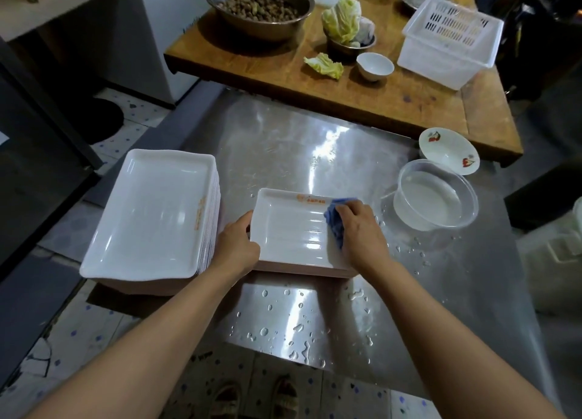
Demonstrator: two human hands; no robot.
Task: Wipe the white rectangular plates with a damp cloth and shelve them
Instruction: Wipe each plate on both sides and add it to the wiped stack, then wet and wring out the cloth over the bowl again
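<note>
A white rectangular plate with orange lettering lies on top of a short stack in the middle of the steel table. My left hand grips its left edge. My right hand holds a crumpled blue cloth pressed onto the plate's right side. A taller stack of white rectangular plates stands at the table's left edge, overhanging it.
A clear plastic tub of water sits right of the plate, with a flowered bowl behind it. Water drops dot the steel. The wooden board beyond carries a metal bowl, cabbage, a small white bowl and a white basket.
</note>
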